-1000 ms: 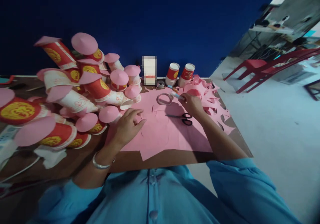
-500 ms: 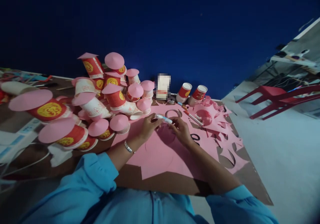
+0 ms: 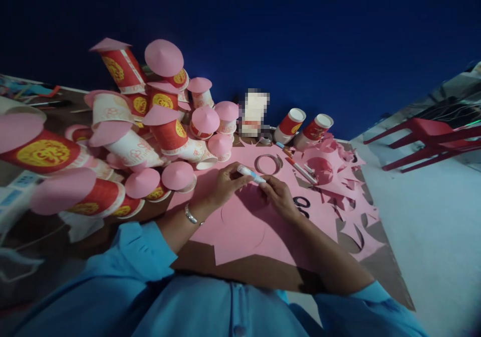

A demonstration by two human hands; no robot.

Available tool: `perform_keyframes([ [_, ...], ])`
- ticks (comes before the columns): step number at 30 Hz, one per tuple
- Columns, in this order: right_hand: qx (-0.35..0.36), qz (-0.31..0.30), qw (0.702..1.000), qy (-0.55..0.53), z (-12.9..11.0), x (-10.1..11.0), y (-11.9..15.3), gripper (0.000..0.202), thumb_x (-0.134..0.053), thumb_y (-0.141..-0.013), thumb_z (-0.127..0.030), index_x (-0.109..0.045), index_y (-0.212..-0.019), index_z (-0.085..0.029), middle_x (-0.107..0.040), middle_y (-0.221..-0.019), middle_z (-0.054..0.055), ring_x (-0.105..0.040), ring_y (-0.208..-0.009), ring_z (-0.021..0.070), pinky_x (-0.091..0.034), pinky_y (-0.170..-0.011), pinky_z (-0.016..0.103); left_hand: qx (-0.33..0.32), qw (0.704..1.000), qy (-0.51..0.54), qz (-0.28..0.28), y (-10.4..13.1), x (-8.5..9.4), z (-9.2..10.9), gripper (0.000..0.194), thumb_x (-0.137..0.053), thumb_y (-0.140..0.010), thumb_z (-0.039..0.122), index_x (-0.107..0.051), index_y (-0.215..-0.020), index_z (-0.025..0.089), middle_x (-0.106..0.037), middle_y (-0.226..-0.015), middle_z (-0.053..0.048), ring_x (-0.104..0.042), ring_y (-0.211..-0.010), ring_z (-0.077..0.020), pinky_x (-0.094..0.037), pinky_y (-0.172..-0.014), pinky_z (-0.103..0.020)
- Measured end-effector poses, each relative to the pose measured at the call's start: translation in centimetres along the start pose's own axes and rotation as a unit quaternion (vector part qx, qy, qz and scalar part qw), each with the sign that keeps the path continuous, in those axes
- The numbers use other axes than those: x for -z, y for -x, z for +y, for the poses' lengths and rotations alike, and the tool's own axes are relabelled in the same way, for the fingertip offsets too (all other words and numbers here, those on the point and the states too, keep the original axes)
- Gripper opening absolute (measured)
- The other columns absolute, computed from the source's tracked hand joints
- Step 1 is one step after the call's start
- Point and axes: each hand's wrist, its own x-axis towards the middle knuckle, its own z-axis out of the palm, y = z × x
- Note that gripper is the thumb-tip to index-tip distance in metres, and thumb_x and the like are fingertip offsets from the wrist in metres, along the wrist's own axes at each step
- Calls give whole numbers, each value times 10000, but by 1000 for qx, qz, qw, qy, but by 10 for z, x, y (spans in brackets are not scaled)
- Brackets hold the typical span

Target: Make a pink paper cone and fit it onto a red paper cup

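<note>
Between both hands is a small white-and-blue glue stick [image 3: 251, 173], held over a large pink paper sheet [image 3: 240, 236]. My left hand [image 3: 226, 185] pinches its left end between thumb and fingers. At the other end, the fingers of my right hand [image 3: 280, 196] are closed on its tip. Faint curved lines show on the sheet. Just right of my right hand lie the black handles of scissors [image 3: 301, 205]; their blades are hidden. Beyond the hands a thin round ring [image 3: 278, 165] rests on the paper.
Paper cups with pink cone tops [image 3: 165, 129] are piled on the left. Pink paper scraps [image 3: 338, 181] and pens [image 3: 300, 169] lie on the right. Two cups [image 3: 289, 126] stand at the back by the blue wall [image 3: 300, 41]. A red chair [image 3: 432, 134] is beyond the brown table [image 3: 259, 269].
The view has shifted, so the cup pile looks larger and farther left. Both hands still hold the glue stick, with the right fingers now closer around its end.
</note>
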Motion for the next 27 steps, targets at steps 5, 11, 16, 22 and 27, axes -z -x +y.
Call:
perform_keyframes([
  [5, -12, -22, 1000, 4, -2, 1, 1, 606, -502, -979, -740, -629, -770, -186, -611, -609, 12, -542, -511, 136, -439, -494, 269, -6, 1000, 1, -11, 0, 1, -5, 266, -825, -804, 413, -682, -822, 189, -598, -663, 47, -517, -570, -88, -428, -537, -219],
  [11, -1, 13, 1000, -22, 0, -1, -1, 476, -706, -900, -631, -707, -1060, -183, -588, -680, -29, -518, -544, 122, -446, -512, 255, -27, 999, -34, -16, 2, 0, 2, 232, -807, -822, 373, -735, -967, 207, -666, -776, 15, -568, -618, -97, -463, -554, -217],
  [16, 26, 21, 999, 31, 0, 4, 0, 453, -662, -938, -594, -740, -1108, -182, -611, -684, -15, -549, -564, 136, -463, -538, 261, -52, 998, -47, 1, 1, 4, 5, 235, -761, -859, 407, -761, -999, 218, -625, -725, 25, -558, -566, -91, -452, -513, -221],
  [22, 142, 158, 953, 215, -13, 22, 2, 389, -625, -968, -548, -761, -1108, -212, -740, -897, 72, -624, -696, 182, -533, -676, 320, 5, 994, 34, 106, -12, 14, 3, 329, -771, -801, 503, -700, -822, 182, -582, -647, 36, -449, -449, -54, -295, -401, -210],
  [27, 152, 174, 957, 174, -12, 24, 0, 345, -630, -994, -485, -751, -1192, -230, -728, -910, 43, -616, -680, 164, -539, -712, 324, 91, 987, 131, -27, -4, 1, 5, 320, -795, -763, 397, -627, -968, 218, -602, -729, 51, -430, -482, -53, -257, -408, -195],
])
